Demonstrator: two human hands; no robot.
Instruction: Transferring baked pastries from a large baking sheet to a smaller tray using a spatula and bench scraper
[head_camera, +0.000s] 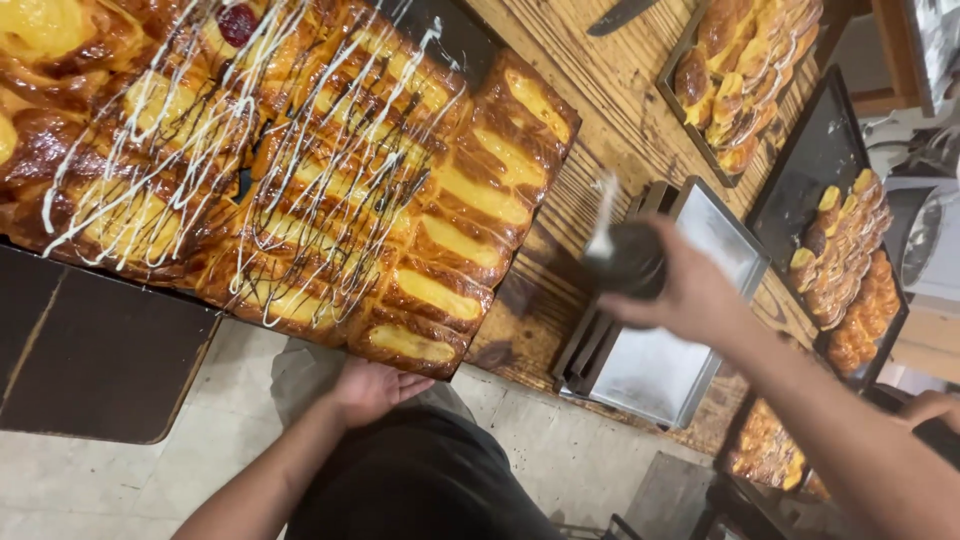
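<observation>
A big batch of golden braided pastries (330, 180) with yellow filling fills the upper left, streaked with white and dark drizzle. It lies on a dark tray (455, 35). My left hand (375, 388) is at the near edge of that tray, its fingers partly tucked under the rim. My right hand (690, 295) is raised to the right of the pastries and grips a dark squeeze bottle (628, 262). The bottle's pale nozzle points toward the pastries.
A stack of empty metal trays (655, 370) sits under my right hand on the wooden table (610, 90). Further trays of pastries (745, 75) (850, 265) lie beyond, with a knife (620, 14) nearby. Another person's hand (930, 406) shows at the right edge. A dark board (95, 360) is at lower left.
</observation>
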